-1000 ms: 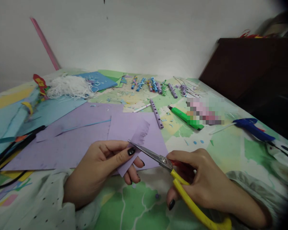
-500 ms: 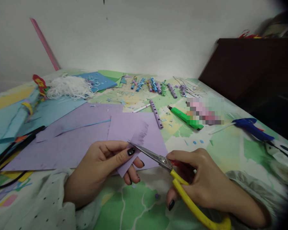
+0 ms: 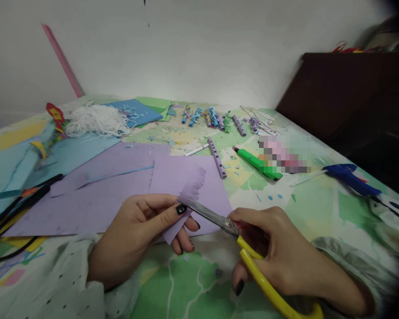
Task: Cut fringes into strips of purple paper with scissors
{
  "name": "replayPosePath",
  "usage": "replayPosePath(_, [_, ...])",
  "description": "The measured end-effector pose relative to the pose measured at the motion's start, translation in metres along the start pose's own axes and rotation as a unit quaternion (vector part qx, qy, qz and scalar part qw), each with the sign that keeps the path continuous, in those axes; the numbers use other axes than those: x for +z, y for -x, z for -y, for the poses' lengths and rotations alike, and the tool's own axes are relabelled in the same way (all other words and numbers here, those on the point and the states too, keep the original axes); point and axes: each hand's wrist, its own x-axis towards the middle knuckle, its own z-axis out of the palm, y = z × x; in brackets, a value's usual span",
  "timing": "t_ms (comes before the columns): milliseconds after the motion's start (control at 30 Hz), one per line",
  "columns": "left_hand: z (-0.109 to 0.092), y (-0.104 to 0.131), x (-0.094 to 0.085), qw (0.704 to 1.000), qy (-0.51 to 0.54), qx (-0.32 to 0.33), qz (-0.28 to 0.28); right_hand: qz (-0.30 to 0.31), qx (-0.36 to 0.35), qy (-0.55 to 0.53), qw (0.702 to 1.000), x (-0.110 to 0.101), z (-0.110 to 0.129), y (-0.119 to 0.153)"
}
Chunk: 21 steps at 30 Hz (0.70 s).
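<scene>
A small purple paper strip [image 3: 190, 190] with a fringed right edge is pinched between the thumb and fingers of my left hand [image 3: 146, 230]. My right hand [image 3: 279, 252] is closed round the yellow and red handles of the scissors [image 3: 216, 218]. Their blades point left and lie across the strip, with the tips close to my left thumb. Beneath the strip lies a purple sheet [image 3: 173, 170], over a larger purple sheet [image 3: 103, 208]. A purple dotted paper tube [image 3: 217, 158] rests just beyond.
White yarn [image 3: 95, 122] and a blue sheet [image 3: 139, 111] are at the back left. Several fringed paper rolls [image 3: 213, 117] line the back. A green cutter [image 3: 256, 163] and a blue glue gun [image 3: 350, 179] lie right. A light blue tube [image 3: 20, 170] stands out left.
The scissor blades look closer together, and their handles have shifted slightly down and right. The fringed strip and my left hand have hardly moved.
</scene>
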Motion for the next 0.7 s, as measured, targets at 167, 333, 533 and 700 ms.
replayPosePath(167, [-0.0007, -0.0008, 0.0005, 1.000, -0.005, 0.001, 0.002, -0.005, -0.005, 0.003, 1.000, -0.0005, -0.0016, 0.0000])
replayPosePath(333, [0.0005, -0.0013, 0.0002, 1.000, -0.007, -0.004, 0.003, -0.014, -0.008, 0.009, 1.000, 0.0003, -0.0023, 0.0002])
replayPosePath(533, [-0.0011, 0.0000, 0.0009, 1.000, -0.014, -0.009, 0.002, -0.014, -0.009, 0.011, 1.000, -0.0003, -0.0008, 0.0005])
replayPosePath(700, [-0.0023, 0.0004, 0.0008, 1.000, -0.018, -0.011, 0.000, -0.018, -0.010, 0.013, 1.000, -0.0009, -0.0014, 0.0010])
